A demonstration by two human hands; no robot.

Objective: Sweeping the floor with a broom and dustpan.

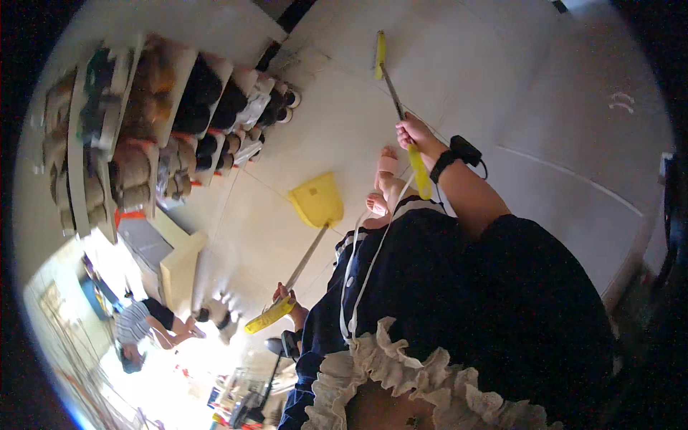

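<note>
My right hand (415, 131) is closed around the metal shaft of a broom with a yellow grip (419, 172). Its yellow head (380, 55) reaches out over the tiled floor (457, 64), with the bristles facing left. Lower down, my left hand (285, 298) holds a long-handled dustpan near its yellow grip (269, 316). The yellow pan (318, 200) lies at or close to the floor, left of my feet (379, 201) in pink slippers. Whether the pan holds anything is too unclear to tell.
A shoe rack (177, 107) full of shoes stands along the left. Beyond it, another person (142, 328) bends down by a bright opening, near a blurred dark-and-white animal (217, 314). Several mixed items (242, 400) lie at the lower left. A pale curved mark (622, 102) shows at the right.
</note>
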